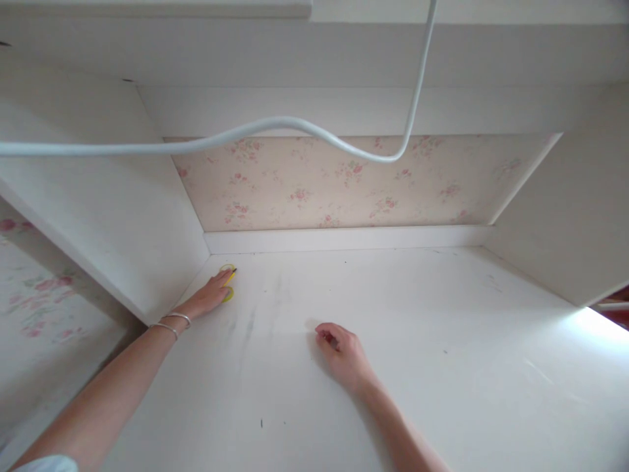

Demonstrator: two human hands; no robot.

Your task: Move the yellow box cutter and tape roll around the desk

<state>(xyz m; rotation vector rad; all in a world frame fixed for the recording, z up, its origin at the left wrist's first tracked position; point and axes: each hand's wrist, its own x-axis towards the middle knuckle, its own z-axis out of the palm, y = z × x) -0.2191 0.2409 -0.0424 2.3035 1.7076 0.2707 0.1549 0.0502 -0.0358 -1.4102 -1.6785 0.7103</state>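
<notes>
My left hand (215, 292) reaches to the far left corner of a white surface (393, 341). Its fingers close over a thin yellow stick (230, 276) with a dark tip, perhaps a pencil. Beside the fingertips shows a thin yellow ring (227, 267), and a yellow-green round piece (228, 295) lies by the thumb side. The fingers partly cover all of these. My right hand (343, 354) rests near the middle of the surface, fingers curled towards the thumb, with a small gap and nothing visible in it.
A white cable (285, 122) hangs across the view in front of a white overhead panel (275, 52). White side panels (122, 216) stand left and right. Floral wallpaper (314, 183) covers the back wall. Dark scuffs (250, 322) mark the surface.
</notes>
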